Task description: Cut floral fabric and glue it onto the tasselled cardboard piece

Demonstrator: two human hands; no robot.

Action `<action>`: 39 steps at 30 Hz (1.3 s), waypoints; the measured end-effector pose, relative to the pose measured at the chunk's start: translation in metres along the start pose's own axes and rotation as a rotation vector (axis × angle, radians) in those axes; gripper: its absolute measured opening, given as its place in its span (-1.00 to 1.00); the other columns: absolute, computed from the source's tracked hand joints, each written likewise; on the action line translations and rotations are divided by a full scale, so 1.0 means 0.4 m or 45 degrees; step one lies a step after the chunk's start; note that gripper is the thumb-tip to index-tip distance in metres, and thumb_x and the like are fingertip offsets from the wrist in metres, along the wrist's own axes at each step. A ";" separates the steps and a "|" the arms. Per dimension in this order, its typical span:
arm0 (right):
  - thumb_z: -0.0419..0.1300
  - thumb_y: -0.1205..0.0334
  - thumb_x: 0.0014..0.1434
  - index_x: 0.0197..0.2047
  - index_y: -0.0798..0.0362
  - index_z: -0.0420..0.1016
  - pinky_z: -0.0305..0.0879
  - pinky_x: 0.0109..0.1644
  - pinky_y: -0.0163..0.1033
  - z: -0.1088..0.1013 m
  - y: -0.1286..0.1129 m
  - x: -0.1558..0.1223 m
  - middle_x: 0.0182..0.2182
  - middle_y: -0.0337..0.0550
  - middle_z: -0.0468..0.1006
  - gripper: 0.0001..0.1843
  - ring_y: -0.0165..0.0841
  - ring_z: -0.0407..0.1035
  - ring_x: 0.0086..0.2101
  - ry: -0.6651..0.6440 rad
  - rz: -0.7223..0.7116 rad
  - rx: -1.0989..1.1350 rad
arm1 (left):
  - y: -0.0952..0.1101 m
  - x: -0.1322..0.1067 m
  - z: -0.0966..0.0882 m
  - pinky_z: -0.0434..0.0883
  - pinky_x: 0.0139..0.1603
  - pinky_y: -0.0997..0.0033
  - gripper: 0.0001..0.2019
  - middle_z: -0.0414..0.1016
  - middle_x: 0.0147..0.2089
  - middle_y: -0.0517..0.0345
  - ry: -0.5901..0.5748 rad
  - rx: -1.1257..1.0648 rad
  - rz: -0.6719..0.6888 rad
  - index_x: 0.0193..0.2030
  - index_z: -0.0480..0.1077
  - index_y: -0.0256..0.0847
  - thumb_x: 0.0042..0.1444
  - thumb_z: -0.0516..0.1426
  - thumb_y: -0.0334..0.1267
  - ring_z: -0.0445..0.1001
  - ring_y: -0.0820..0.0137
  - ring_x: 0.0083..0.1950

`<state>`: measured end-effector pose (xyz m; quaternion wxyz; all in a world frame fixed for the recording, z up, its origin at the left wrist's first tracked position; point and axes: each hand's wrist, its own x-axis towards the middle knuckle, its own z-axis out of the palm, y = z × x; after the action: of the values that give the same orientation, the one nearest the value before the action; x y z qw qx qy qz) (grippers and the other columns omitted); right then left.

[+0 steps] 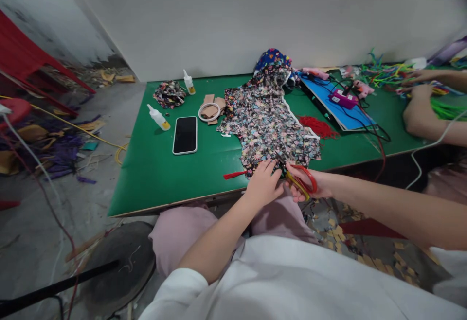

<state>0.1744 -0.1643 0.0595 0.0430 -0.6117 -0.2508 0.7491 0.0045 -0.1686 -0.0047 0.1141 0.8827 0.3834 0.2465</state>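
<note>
A floral cloth [264, 120] with a dark ground and small pink, yellow and blue flowers lies spread on the green table [149, 174]. At its near edge my left hand [263, 183] rests flat on the cloth, fingers stretched forward and a little apart. Beside it, my right hand [298, 184] is closed round scissors [307, 180] with red and yellow handles. The blades point at the cloth's near edge and are mostly hidden. A small red tassel [234, 175] sticks out left of my left hand.
Left of the cloth are a phone [185, 135], a white ring [209, 111], cardboard pieces [219, 102] and two glue bottles [158, 117]. Red threads [318, 126], a blue folder [333, 103] and a purple box with cables [343, 98] lie right. Another person's hands [419, 84] work far right.
</note>
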 end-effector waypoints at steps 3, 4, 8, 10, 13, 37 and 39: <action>-0.19 -0.33 0.12 -0.38 0.13 0.29 0.30 -0.62 -0.45 0.008 0.002 -0.004 -0.72 -0.18 0.41 -0.36 -0.40 0.42 -0.63 0.034 0.006 0.012 | 0.000 0.000 0.001 0.12 0.27 0.05 -0.67 0.25 0.18 -0.18 0.005 0.011 0.002 -0.05 0.33 -0.31 0.08 0.05 -0.19 0.13 0.09 0.26; -0.19 -0.32 0.13 -0.38 0.13 0.29 0.29 -0.62 -0.45 0.009 0.003 -0.005 -0.72 -0.18 0.41 -0.36 -0.41 0.42 -0.63 0.041 0.000 0.008 | -0.001 0.000 0.001 0.12 0.27 0.06 -0.67 0.25 0.18 -0.18 0.007 0.013 0.006 -0.05 0.33 -0.32 0.08 0.05 -0.19 0.13 0.09 0.26; -0.19 -0.28 0.16 -0.40 0.11 0.28 0.28 -0.62 -0.46 0.007 0.006 -0.003 -0.73 -0.20 0.41 -0.41 -0.43 0.41 -0.64 0.024 -0.015 0.000 | -0.001 0.000 0.001 0.13 0.26 0.05 -0.67 0.25 0.17 -0.18 0.015 0.013 0.007 -0.04 0.33 -0.32 0.08 0.05 -0.19 0.13 0.09 0.26; -0.19 -0.26 0.17 -0.40 0.11 0.28 0.28 -0.62 -0.46 0.005 0.007 0.000 -0.73 -0.20 0.41 -0.42 -0.43 0.41 -0.64 0.015 -0.017 -0.005 | -0.001 0.000 0.001 0.13 0.26 0.05 -0.66 0.25 0.17 -0.18 0.017 0.012 0.006 -0.04 0.33 -0.32 0.08 0.05 -0.19 0.13 0.09 0.26; -0.17 -0.26 0.17 -0.41 0.10 0.27 0.27 -0.62 -0.46 0.004 0.010 0.004 -0.73 -0.18 0.42 -0.43 -0.43 0.41 -0.64 0.022 -0.026 -0.007 | 0.000 0.000 0.001 0.13 0.27 0.07 -0.65 0.25 0.17 -0.19 0.016 0.013 0.005 -0.04 0.33 -0.33 0.08 0.05 -0.19 0.13 0.09 0.26; -0.25 -0.37 0.10 -0.43 0.11 0.28 0.33 -0.62 -0.40 0.000 -0.012 0.009 -0.72 -0.12 0.44 -0.31 -0.37 0.44 -0.62 0.021 0.081 0.068 | 0.000 0.001 -0.003 0.13 0.25 0.01 -0.68 0.25 0.17 -0.19 0.021 -0.009 0.012 -0.05 0.32 -0.30 0.10 0.04 -0.19 0.13 0.08 0.26; -0.25 -0.36 0.11 -0.43 0.11 0.28 0.34 -0.62 -0.40 0.002 -0.013 0.008 -0.72 -0.12 0.44 -0.32 -0.37 0.44 -0.63 0.030 0.080 0.065 | 0.001 0.001 -0.003 0.12 0.26 0.04 -0.68 0.25 0.17 -0.18 0.024 -0.007 0.009 -0.05 0.32 -0.31 0.11 0.02 -0.18 0.13 0.08 0.26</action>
<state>0.1716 -0.1589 0.0591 0.0378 -0.6267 -0.2118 0.7490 0.0042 -0.1684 -0.0033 0.1119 0.8815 0.3806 0.2560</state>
